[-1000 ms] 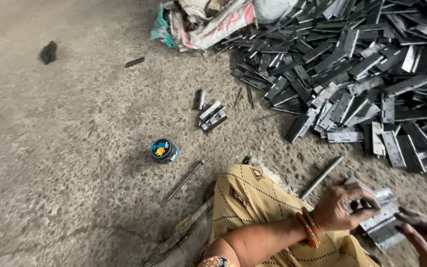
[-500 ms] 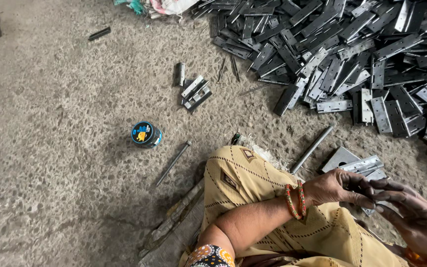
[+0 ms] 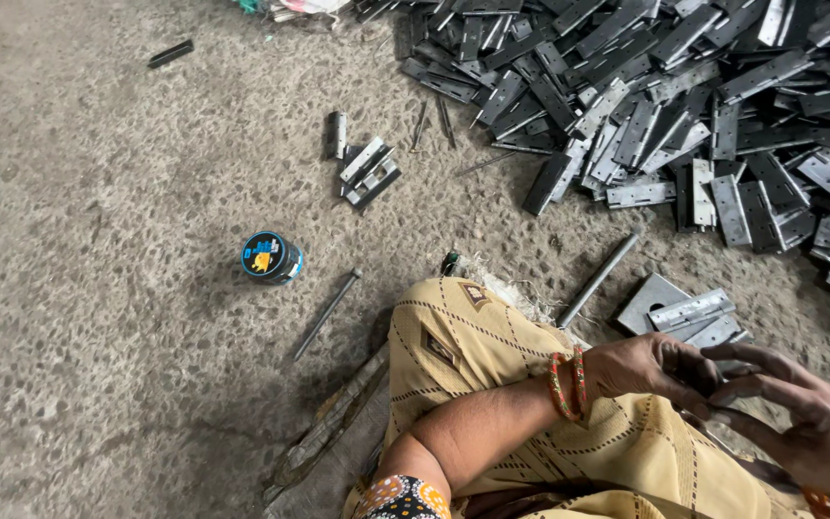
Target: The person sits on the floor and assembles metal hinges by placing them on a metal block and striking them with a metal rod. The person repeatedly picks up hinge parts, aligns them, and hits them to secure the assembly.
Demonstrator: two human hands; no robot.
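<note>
Hands meet low at the right of the head view, above my knee draped in tan patterned cloth (image 3: 492, 356). My left hand (image 3: 650, 370), with red and orange bangles (image 3: 567, 384) at the wrist, reaches across the body; its fingers curl inward, though I cannot tell whether they grip anything. My right hand (image 3: 799, 413) lies just beside it, palm turned up, fingers spread and loosely bent, holding nothing that I can see. Fingertips of the two hands touch or nearly touch. Just beyond them, on the concrete floor (image 3: 98, 365), rests a small stack of metal hinges (image 3: 689, 312), with a steel rod (image 3: 599, 277) lying aslant near it. A large heap of grey hinges (image 3: 684, 106) fills the upper right. Well apart to the left stand a small round tin with a blue and yellow lid (image 3: 269, 258), a long pin (image 3: 327, 314) and a few loose hinge parts (image 3: 367, 171).
</note>
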